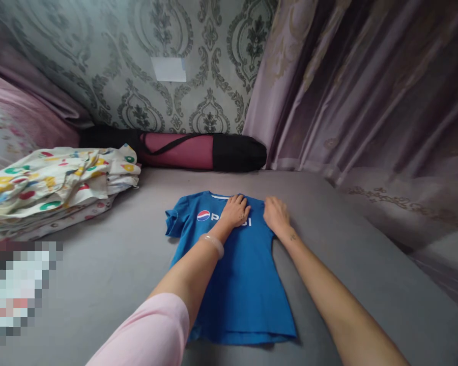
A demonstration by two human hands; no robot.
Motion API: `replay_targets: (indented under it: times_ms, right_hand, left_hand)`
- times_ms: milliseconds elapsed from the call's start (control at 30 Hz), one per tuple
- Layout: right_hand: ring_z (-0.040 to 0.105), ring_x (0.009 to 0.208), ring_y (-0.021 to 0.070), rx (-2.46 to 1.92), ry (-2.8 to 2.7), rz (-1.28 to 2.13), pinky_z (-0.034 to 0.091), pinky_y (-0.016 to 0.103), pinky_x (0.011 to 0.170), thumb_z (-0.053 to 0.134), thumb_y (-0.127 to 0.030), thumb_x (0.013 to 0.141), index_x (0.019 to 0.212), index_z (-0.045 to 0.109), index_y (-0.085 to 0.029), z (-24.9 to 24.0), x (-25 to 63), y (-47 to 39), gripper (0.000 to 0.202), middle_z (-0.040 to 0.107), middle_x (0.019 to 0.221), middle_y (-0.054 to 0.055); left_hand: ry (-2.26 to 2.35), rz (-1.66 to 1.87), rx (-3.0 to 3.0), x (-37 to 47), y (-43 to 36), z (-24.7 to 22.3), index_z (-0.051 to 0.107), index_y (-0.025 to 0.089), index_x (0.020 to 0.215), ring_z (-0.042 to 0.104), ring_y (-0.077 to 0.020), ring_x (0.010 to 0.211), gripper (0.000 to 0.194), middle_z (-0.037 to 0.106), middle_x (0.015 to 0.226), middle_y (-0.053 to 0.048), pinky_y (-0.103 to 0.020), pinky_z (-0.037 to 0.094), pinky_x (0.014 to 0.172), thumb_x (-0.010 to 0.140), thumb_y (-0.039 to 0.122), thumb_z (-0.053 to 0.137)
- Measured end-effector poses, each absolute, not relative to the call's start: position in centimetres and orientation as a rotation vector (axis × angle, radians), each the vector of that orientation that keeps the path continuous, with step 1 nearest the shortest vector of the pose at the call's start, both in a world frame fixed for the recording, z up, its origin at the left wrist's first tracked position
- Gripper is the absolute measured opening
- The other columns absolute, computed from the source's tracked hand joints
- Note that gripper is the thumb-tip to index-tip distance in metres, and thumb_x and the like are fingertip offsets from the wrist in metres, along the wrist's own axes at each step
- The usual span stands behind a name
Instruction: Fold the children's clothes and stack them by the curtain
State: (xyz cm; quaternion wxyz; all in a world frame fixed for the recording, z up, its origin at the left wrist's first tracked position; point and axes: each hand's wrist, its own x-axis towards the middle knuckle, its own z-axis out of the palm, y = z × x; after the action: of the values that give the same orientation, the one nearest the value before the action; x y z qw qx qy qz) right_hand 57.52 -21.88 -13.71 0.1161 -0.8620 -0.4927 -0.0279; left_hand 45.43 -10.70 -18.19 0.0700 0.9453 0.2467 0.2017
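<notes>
Full width: gray sheet [118, 264], 1, matte, lightly creased. Far L: mauve curtain [34, 96], smooth folds. L: folded fabric pile [61, 178], 1, soft, rumpled; white w/ multicol. rounded motifs on top; layers overlap, can't count. L to ctr., against wall: bag [179, 150], 1, long cyl., maroon mid. w/ black ends, 1 black strap [168, 149] visible; contents hidden. Behind: wallpaper [209, 109], gray-green damask scrolls; white rect. sheet of paper [170, 69], 1, on it.

Ctr.: blue T-shirt [236, 284], 1, spread on gray sheet, neck toward bag, hem nearest wearer; round red/white/blue logo, white lettering part. covered; L sleeve crumpled at cuff. L arm: pink sleeve [148, 330], 1, plain knit-look; bangle [218, 248], 1, pale, glossy ring. L hand [236, 210]: flat on shirt chest over lettering, fingers slightly apart, gripping nothing. R hand [277, 216]: fingers bent at shirt's R shoulder edge, touching; blurred, can't tell if pinching cloth.

R: mauve curtain, 1, satiny, deep vert. pleats, tan pattern.
</notes>
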Motion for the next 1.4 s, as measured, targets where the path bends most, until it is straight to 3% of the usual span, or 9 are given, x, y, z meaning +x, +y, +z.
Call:
replay_targets:
  times_ms: [133, 333, 700, 833, 967, 1067, 1167, 1233, 1400]
  right_hand:
    - [0.028, 0.142, 0.0221, -2.295, -1.687, 0.165, 0.018, 0.035, 0.116, 0.025, -0.026, 0.098, 0.143, 0.040, -0.008, -15.2, 54.8, -19.5, 0.050, 0.037, 0.152, 0.014]
    - [0.014, 0.146, 0.0243, -2.465, -1.550, 0.234, 0.008, 0.040, 0.118, 0.019, -0.042, 0.100, 0.151, 0.024, -0.004, -16.7, 55.7, -19.9, 0.064, 0.021, 0.158, 0.015]
    - [0.016, 0.145, 0.0290, -2.691, -1.363, 0.135, 0.012, 0.045, 0.117, 0.016, -0.042, 0.098, 0.150, 0.024, 0.000, -17.0, 60.2, -24.4, 0.067, 0.021, 0.157, 0.018]
    - [0.017, 0.145, 0.0294, -2.729, -1.345, 0.119, 0.014, 0.045, 0.117, 0.017, -0.040, 0.097, 0.150, 0.024, 0.000, -17.3, 60.8, -24.8, 0.067, 0.023, 0.157, 0.017]
    - [0.019, 0.144, 0.0301, -2.751, -1.374, 0.108, 0.016, 0.045, 0.116, 0.017, -0.039, 0.097, 0.149, 0.026, 0.001, -16.8, 60.9, -24.6, 0.066, 0.025, 0.156, 0.019]
    - [0.025, 0.142, 0.0320, -2.833, -1.363, 0.159, 0.021, 0.046, 0.114, 0.022, -0.038, 0.096, 0.147, 0.031, 0.002, -15.6, 60.9, -23.9, 0.065, 0.029, 0.154, 0.021]
    - [0.022, 0.143, 0.0327, -2.828, -1.433, 0.014, 0.017, 0.049, 0.115, 0.027, -0.030, 0.095, 0.144, 0.036, 0.000, -14.2, 59.4, -22.3, 0.058, 0.027, 0.154, 0.021]
    - [0.017, 0.145, 0.0294, -2.663, -1.603, -0.102, 0.013, 0.047, 0.116, 0.025, -0.026, 0.095, 0.146, 0.034, -0.003, -13.7, 57.4, -20.7, 0.056, 0.025, 0.156, 0.018]
    - [0.015, 0.146, 0.0282, -2.504, -1.707, 0.211, 0.011, 0.043, 0.117, 0.022, -0.039, 0.098, 0.149, 0.025, 0.000, -14.9, 52.5, -16.5, 0.064, 0.022, 0.157, 0.018]
  left_hand:
    - [0.755, 0.426, 2.881, 45.4, -10.5, -18.1, 0.043, 0.011, 0.140, 0.033, -0.0291, 0.139, 0.048, 0.040, 0.149, -0.016, -0.047, 0.025, 0.114, 0.096, 0.028, 0.033]
    - [0.837, 0.377, 2.826, 45.6, -10.4, -18.0, 0.040, 0.009, 0.143, 0.030, -0.0318, 0.141, 0.054, 0.035, 0.152, -0.017, -0.050, 0.022, 0.116, 0.096, 0.034, 0.031]
    - [0.833, 0.361, 2.748, 45.9, -10.0, -18.1, 0.040, 0.015, 0.143, 0.027, -0.0310, 0.143, 0.052, 0.034, 0.153, -0.015, -0.053, 0.022, 0.116, 0.097, 0.037, 0.034]
    - [0.740, 0.265, 2.682, 45.2, -9.4, -16.7, 0.044, 0.013, 0.140, 0.029, -0.0300, 0.142, 0.054, 0.033, 0.153, -0.017, -0.047, 0.026, 0.116, 0.093, 0.040, 0.045]
    - [0.630, 0.425, 2.607, 41.2, -8.4, -13.9, 0.047, 0.009, 0.136, 0.039, -0.0270, 0.137, 0.054, 0.042, 0.147, -0.020, -0.035, 0.035, 0.112, 0.088, 0.034, 0.055]
    - [0.693, 0.688, 2.527, 35.2, -7.3, -11.4, 0.051, 0.014, 0.132, 0.049, -0.0252, 0.129, 0.048, 0.054, 0.137, -0.014, -0.037, 0.038, 0.109, 0.090, 0.037, 0.051]
    - [0.980, 0.754, 2.355, 28.6, -6.4, -10.0, 0.055, 0.017, 0.127, 0.059, -0.0228, 0.115, 0.044, 0.061, 0.128, -0.011, -0.033, 0.047, 0.098, 0.089, 0.040, 0.049]
    - [1.265, 0.762, 2.226, 25.1, -6.0, -10.0, 0.059, 0.014, 0.119, 0.063, -0.0222, 0.104, 0.040, 0.067, 0.116, -0.012, -0.033, 0.049, 0.092, 0.087, 0.036, 0.050]
    - [1.554, 0.631, 2.010, 21.3, -6.2, -12.3, 0.063, 0.013, 0.108, 0.068, -0.0217, 0.087, 0.035, 0.072, 0.096, -0.011, -0.030, 0.051, 0.076, 0.083, 0.036, 0.052]
